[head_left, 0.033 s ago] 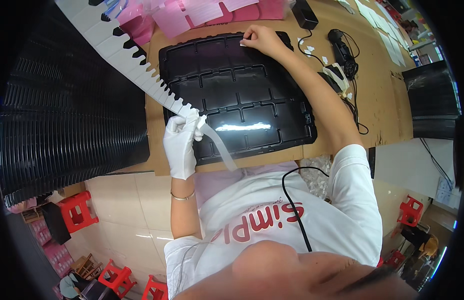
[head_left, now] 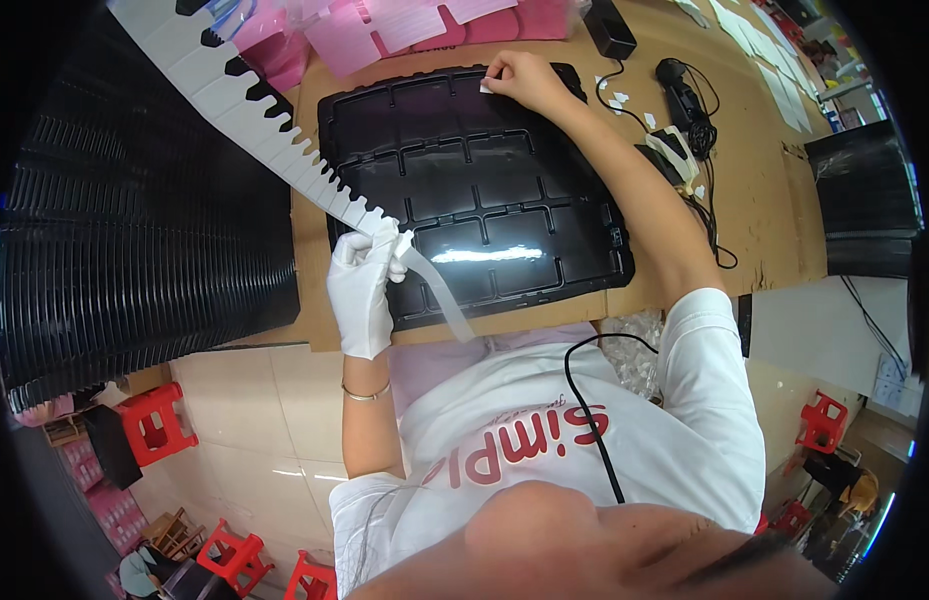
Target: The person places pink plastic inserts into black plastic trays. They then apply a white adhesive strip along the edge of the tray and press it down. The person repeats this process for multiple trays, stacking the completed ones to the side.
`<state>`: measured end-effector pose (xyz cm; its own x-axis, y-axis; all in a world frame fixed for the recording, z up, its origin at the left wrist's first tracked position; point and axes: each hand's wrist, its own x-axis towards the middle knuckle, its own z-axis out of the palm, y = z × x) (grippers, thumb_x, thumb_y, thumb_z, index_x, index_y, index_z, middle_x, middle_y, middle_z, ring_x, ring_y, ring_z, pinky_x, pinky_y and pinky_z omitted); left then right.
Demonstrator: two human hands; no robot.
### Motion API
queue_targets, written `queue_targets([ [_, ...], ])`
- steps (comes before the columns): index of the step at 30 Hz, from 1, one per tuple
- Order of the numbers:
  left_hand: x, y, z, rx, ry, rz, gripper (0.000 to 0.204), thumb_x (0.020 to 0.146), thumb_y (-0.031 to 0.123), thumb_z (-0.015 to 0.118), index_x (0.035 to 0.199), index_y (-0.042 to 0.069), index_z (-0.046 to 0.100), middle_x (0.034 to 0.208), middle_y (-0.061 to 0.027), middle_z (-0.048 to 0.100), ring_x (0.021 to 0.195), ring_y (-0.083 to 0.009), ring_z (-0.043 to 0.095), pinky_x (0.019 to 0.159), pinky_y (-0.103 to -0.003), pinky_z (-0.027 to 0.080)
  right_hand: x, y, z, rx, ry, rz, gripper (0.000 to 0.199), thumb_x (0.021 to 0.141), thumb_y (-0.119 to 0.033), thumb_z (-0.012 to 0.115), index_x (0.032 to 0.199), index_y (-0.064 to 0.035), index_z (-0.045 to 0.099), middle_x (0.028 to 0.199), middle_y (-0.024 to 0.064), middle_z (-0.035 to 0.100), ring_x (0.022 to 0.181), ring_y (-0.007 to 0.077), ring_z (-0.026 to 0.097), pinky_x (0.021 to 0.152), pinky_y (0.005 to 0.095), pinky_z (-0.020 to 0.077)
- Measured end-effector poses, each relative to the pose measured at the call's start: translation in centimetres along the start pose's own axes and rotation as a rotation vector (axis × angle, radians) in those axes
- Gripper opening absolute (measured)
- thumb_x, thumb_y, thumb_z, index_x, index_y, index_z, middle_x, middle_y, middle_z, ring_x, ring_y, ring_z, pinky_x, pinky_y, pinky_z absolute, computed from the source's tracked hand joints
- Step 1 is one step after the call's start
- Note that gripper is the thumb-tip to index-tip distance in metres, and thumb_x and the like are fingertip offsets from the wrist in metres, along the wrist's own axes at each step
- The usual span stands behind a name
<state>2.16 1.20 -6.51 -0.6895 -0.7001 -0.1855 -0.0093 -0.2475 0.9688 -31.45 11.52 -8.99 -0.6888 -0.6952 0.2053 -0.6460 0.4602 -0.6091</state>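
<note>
A black moulded plastic tray [head_left: 454,180] lies on the cardboard-covered table in front of me, with raised ridges dividing its surface. My left hand [head_left: 364,285], in a white glove, is closed on a long white strip of stickers [head_left: 284,155] at the tray's near left corner. The strip runs up to the far left, its edge notched, and a loose pale tail [head_left: 439,285] hangs down from the hand. My bare right hand [head_left: 524,80] pinches a small white sticker [head_left: 486,87] at the tray's far edge. I cannot tell whether that sticker touches the tray.
A tall stack of black trays [head_left: 154,220] stands on the left. Pink packages [head_left: 434,25] lie beyond the tray. On the right are a black power adapter [head_left: 610,30], a white-and-black device [head_left: 672,152], cables and white scraps [head_left: 616,100]. Red stools [head_left: 156,422] stand on the floor.
</note>
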Motion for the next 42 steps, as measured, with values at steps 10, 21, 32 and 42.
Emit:
queue_targets([
  [10, 0.0, -0.4, -0.3, 0.005, -0.006, -0.005, 0.008, 0.091, 0.008, 0.065, 0.087, 0.004, 0.059, 0.072, -0.0021, 0.059, 0.057, -0.0042, 0.051, 0.051, -0.017, 0.040, -0.1, -0.5, 1.0, -0.054, 0.050, 0.094, 0.015, 0.070, -0.020, 0.073, 0.075, -0.0059, 0.069, 0.071, 0.0103, 0.067, 0.068, 0.0235, 0.065, 0.067, 0.0346, 0.0513],
  [21, -0.1, 0.2, 0.6, -0.059, -0.008, -0.003, 0.013, 0.087, 0.009, 0.070, 0.083, 0.005, 0.059, 0.070, -0.0003, 0.060, 0.058, -0.0031, 0.051, 0.053, -0.017, 0.039, -10.1, -3.6, -2.0, 1.489, -0.298, 0.321, 0.016, 0.088, -0.010, 0.054, 0.099, -0.0004, 0.061, 0.091, 0.0121, 0.063, 0.081, 0.0142, 0.058, 0.069, 0.0238, 0.0477],
  [32, -1.3, 1.0, 3.3, -0.113, -0.053, -0.044, 0.005, 0.091, 0.005, 0.063, 0.091, 0.003, 0.059, 0.077, -0.0025, 0.059, 0.064, -0.0054, 0.053, 0.057, -0.018, 0.043, -17.5, -14.6, 1.3, 0.715, -0.029, 0.053, 0.007, 0.080, -0.008, 0.071, 0.086, -0.0055, 0.069, 0.075, -0.0005, 0.059, 0.060, 0.0083, 0.049, 0.055, 0.0222, 0.0403],
  [42, -0.4, -0.1, 0.2, 0.137, 0.058, 0.017, 0.019, 0.087, 0.016, 0.071, 0.080, 0.006, 0.057, 0.074, -0.0023, 0.063, 0.063, -0.0049, 0.056, 0.060, -0.020, 0.045, -8.8, -5.3, -4.4, 0.411, 0.054, 0.062, 0.010, 0.078, -0.013, 0.071, 0.086, -0.0064, 0.071, 0.069, -0.0056, 0.055, 0.065, 0.0032, 0.048, 0.060, 0.0205, 0.0406],
])
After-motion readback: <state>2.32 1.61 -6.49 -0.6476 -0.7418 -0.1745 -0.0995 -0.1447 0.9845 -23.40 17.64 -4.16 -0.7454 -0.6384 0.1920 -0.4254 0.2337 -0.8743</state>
